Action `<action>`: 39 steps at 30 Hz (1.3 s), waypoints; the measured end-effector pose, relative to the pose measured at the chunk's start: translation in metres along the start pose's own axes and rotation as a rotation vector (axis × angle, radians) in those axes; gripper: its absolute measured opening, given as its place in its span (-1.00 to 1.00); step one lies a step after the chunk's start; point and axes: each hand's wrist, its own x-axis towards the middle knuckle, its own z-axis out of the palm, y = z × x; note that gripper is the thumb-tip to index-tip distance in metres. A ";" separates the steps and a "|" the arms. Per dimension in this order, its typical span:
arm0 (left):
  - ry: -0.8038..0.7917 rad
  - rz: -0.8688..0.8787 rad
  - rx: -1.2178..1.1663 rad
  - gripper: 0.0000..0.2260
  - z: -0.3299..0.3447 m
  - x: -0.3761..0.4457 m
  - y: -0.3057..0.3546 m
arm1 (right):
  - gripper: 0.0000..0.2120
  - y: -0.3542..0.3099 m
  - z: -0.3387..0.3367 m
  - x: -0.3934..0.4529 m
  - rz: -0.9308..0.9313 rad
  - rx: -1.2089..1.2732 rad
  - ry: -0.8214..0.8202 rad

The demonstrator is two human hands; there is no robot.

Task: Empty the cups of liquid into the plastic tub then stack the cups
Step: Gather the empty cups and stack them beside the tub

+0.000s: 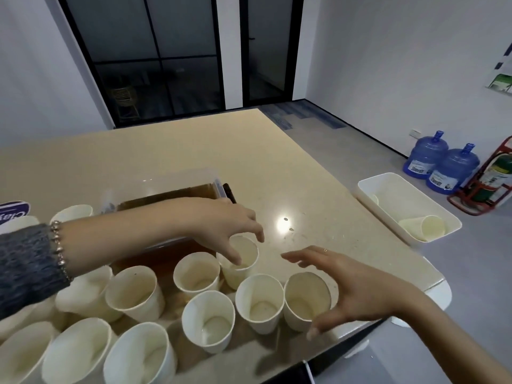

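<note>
Several white paper cups stand upright in a cluster at the near edge of the beige table; those I can see into look empty. Behind them is the clear plastic tub holding brown liquid. My left hand reaches across in front of the tub and hovers over the rim of one cup, with thumb and fingers spread on either side of it. My right hand is spread wide beside the rightmost cup, fingers behind it and thumb in front, not closed on it.
A white rectangular tray at the table's right edge holds a stack of cups lying on its side. Two blue water bottles and a fire extinguisher in a red stand are on the floor to the right. A few drops lie on the table near the glare spot.
</note>
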 end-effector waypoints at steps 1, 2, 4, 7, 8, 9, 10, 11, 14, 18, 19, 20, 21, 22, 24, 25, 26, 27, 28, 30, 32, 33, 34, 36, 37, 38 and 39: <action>0.023 -0.011 0.042 -0.47 0.003 0.000 0.002 | -0.03 -0.002 0.005 0.000 -0.007 -0.051 0.002; 0.041 -0.017 0.070 -0.47 0.006 0.001 0.003 | -0.02 -0.003 0.009 0.000 -0.018 -0.088 0.010; 0.048 -0.023 0.098 -0.47 0.008 0.003 0.005 | -0.04 -0.005 0.014 0.002 -0.031 -0.133 0.021; 0.039 -0.025 0.125 -0.46 0.010 0.004 0.007 | -0.09 -0.006 0.020 0.006 -0.038 -0.222 0.041; 0.039 -0.027 0.129 -0.47 0.011 0.004 0.008 | -0.10 -0.006 0.021 0.007 -0.039 -0.251 0.052; 0.044 -0.030 0.134 -0.47 0.013 0.004 0.009 | -0.10 -0.007 0.022 0.008 -0.039 -0.272 0.063; 0.052 -0.033 0.142 -0.47 0.014 0.004 0.010 | -0.10 -0.008 0.024 0.009 -0.040 -0.288 0.074; 0.064 -0.034 0.153 -0.47 0.016 0.005 0.011 | -0.10 -0.010 0.026 0.009 -0.046 -0.296 0.086; 0.095 -0.032 0.171 -0.49 0.017 0.006 0.013 | -0.16 -0.013 0.030 0.011 -0.101 -0.292 0.125; 0.114 -0.005 0.180 -0.53 0.020 0.010 0.010 | -0.37 -0.010 0.035 0.012 -0.163 -0.314 0.118; 0.124 0.006 0.188 -0.56 0.021 0.011 0.009 | -0.44 -0.008 0.036 0.012 -0.172 -0.344 0.126; 0.138 0.018 0.203 -0.60 0.023 0.013 0.007 | -0.51 -0.006 0.037 0.013 -0.178 -0.375 0.139; 0.156 0.032 0.223 -0.65 0.024 0.016 0.006 | -0.58 -0.005 0.038 0.013 -0.182 -0.401 0.154; 0.175 0.046 0.244 -0.69 0.024 0.019 0.005 | -0.63 -0.003 0.039 0.014 -0.182 -0.413 0.167; 0.205 0.064 0.267 -0.76 0.024 0.029 0.001 | -0.69 0.000 0.038 0.015 -0.164 -0.391 0.187; 0.222 0.067 0.262 -0.78 0.025 0.034 -0.002 | -0.70 0.002 0.035 0.015 -0.150 -0.366 0.195; 0.241 0.069 0.240 -0.81 0.025 0.040 -0.005 | -0.71 0.004 0.032 0.014 -0.138 -0.336 0.204; 0.266 0.071 0.213 -0.82 0.024 0.046 -0.007 | -0.72 0.006 0.028 0.013 -0.127 -0.303 0.214; 0.294 0.069 0.185 -0.84 0.024 0.051 -0.010 | -0.74 0.009 0.023 0.011 -0.120 -0.271 0.228; 0.352 0.042 0.129 -0.87 0.017 0.059 -0.012 | -0.76 0.018 0.011 0.007 -0.101 -0.223 0.276; 0.427 0.006 0.076 -0.89 0.007 0.069 -0.013 | -0.77 0.030 -0.006 0.000 -0.067 -0.200 0.346; 0.467 -0.017 0.061 -0.90 0.001 0.074 -0.013 | -0.77 0.036 -0.015 -0.004 -0.043 -0.194 0.383; 0.503 -0.047 0.050 -0.89 -0.004 0.079 -0.014 | -0.77 0.043 -0.026 -0.008 -0.018 -0.196 0.424; 0.550 -0.107 0.002 -0.84 -0.012 0.090 -0.017 | -0.78 0.060 -0.049 -0.018 0.047 -0.217 0.542; 0.559 -0.126 -0.031 -0.83 -0.016 0.095 -0.018 | -0.77 0.071 -0.062 -0.023 0.100 -0.231 0.613; 0.566 -0.131 -0.065 -0.83 -0.019 0.100 -0.018 | -0.76 0.083 -0.074 -0.026 0.171 -0.243 0.680; 0.568 -0.125 -0.101 -0.83 -0.023 0.104 -0.016 | -0.74 0.097 -0.087 -0.029 0.256 -0.254 0.743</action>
